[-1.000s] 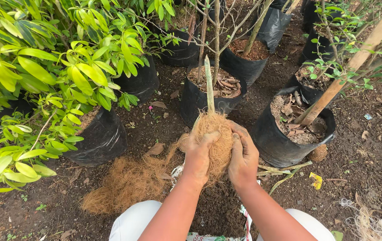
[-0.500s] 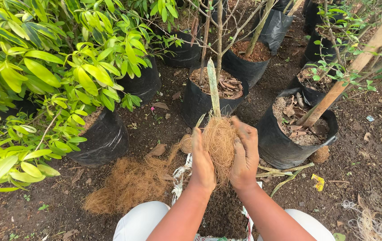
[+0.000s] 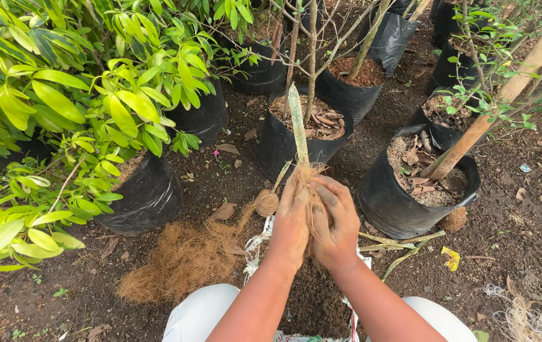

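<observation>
bare soil ground (image 3: pixel 524 209), black nursery bags (image 3: pixel 144 196)

An outdoor plant nursery: black grow bags (image 3: pixel 404 202) of saplings stand close together on bare dark soil (image 3: pixel 524 209), leafy green shrubs (image 3: pixel 62 114) crowd the left (one bag has a wooden stake (image 3: pixel 505 95)), and loose coconut fibre (image 3: pixel 182 259) lies near.

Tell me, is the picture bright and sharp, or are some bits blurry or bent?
Head view: soft, even daylight, no hard shadows and no glare. The left hand and right hand pressed around the fibre ball on the cutting look sharp, as do the green leaves. The wide lens bends the edges, so the wooden stake and black bags lean outwards.
</observation>
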